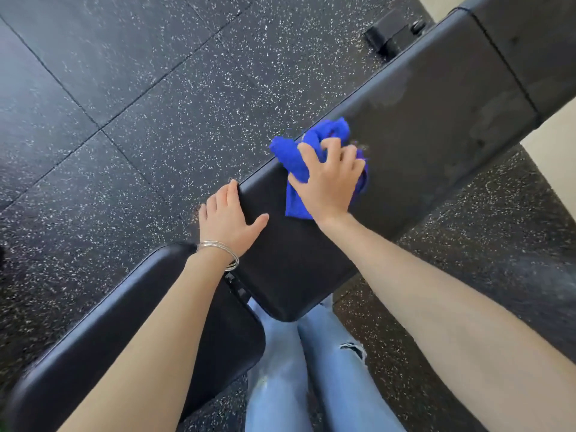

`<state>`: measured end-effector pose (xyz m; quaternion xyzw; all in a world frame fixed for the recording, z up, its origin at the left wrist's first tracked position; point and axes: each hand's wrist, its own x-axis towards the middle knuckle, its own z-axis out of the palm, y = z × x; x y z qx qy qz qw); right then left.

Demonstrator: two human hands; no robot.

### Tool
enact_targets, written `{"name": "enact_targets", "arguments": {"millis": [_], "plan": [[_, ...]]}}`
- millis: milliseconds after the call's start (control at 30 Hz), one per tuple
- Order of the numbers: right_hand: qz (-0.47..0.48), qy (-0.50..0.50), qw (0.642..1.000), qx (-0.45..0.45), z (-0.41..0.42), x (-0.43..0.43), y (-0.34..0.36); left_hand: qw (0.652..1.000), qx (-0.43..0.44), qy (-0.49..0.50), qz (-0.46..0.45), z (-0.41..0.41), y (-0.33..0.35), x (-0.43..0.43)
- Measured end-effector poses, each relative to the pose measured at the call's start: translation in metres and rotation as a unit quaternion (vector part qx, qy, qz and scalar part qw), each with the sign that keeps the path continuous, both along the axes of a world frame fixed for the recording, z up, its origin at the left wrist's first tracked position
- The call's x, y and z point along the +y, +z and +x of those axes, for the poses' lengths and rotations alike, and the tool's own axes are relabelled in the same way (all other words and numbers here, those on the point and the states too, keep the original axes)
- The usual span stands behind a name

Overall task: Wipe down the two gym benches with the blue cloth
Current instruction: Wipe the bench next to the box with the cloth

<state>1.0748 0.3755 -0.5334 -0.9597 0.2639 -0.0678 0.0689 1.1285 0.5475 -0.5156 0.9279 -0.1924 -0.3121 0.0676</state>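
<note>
A long black padded bench [436,98] runs from the lower middle up to the top right. My right hand [330,177] lies on its pad and grips the bunched blue cloth [296,160], with fingers curled into the folds. Damp streaks show on the pad beyond the cloth. My left hand [227,218] rests on the bench's left edge, fingers over the side and thumb on top; silver bangles circle that wrist. A second black bench pad [103,316] sits at the lower left, under my left forearm.
Black rubber floor tiles [140,104] with white speckles surround the benches. A black bench foot with a wheel [392,34] stands on the floor at the top right. My legs in light blue jeans [311,369] stand at the bench's near end. A pale wall [551,157] borders the right.
</note>
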Motion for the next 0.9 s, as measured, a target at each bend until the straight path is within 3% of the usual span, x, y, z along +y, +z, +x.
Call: {"name": "enact_targets", "arguments": {"millis": [33,100,133,167,200,267,333,367,400,467,533,567,633,700,800,900], "plan": [[-0.035,0.113,0.993,-0.025,0.003,-0.010,-0.001,1.000,0.003,-0.001,0.002,0.000,0.000,0.001],[-0.082,0.356,0.929,-0.058,0.003,-0.048,0.000,1.000,0.009,-0.009,0.001,0.000,0.001,0.000],[-0.099,0.420,0.901,-0.052,0.009,-0.068,0.003,1.000,0.009,-0.011,0.000,0.001,0.001,0.001],[-0.112,0.428,0.895,-0.046,0.016,-0.085,0.004,1.000,0.009,-0.014,-0.001,0.003,0.002,0.001],[-0.110,0.375,0.920,-0.036,0.022,-0.094,0.004,1.000,0.010,-0.016,-0.001,0.006,0.002,0.001],[-0.055,0.119,0.991,-0.014,0.037,-0.089,0.006,1.000,0.020,-0.015,0.003,0.008,0.004,0.000],[0.021,-0.129,0.991,0.029,0.050,-0.065,0.004,1.000,0.024,-0.011,0.004,0.009,0.006,-0.004],[0.036,-0.158,0.986,0.050,0.056,-0.052,0.005,1.000,0.026,-0.010,0.005,0.009,0.006,-0.006],[0.034,-0.119,0.990,0.067,0.060,-0.042,0.007,1.000,0.029,-0.010,0.009,0.010,0.006,-0.008],[-0.017,0.127,0.990,0.060,0.059,-0.038,0.009,0.999,0.042,-0.013,0.013,0.014,0.005,-0.012],[-0.061,0.346,0.935,0.044,0.055,-0.056,0.015,0.998,0.056,-0.020,0.013,0.018,0.006,-0.015],[-0.078,0.388,0.917,0.058,0.055,-0.072,0.017,0.997,0.065,-0.025,0.016,0.021,0.007,-0.017],[-0.081,0.312,0.944,0.064,0.054,-0.103,0.017,0.996,0.084,-0.037,0.020,0.026,0.007,-0.019],[-0.030,0.097,0.992,0.072,0.043,-0.125,0.014,0.994,0.095,-0.048,0.020,0.029,0.008,-0.023],[0.024,-0.143,0.985,0.093,0.003,-0.133,0.012,0.994,0.094,-0.054,0.022,0.030,0.007,-0.034],[0.035,-0.219,0.973,0.066,-0.052,-0.105,0.015,0.994,0.090,-0.059,0.018,0.029,0.008,-0.050]]}}
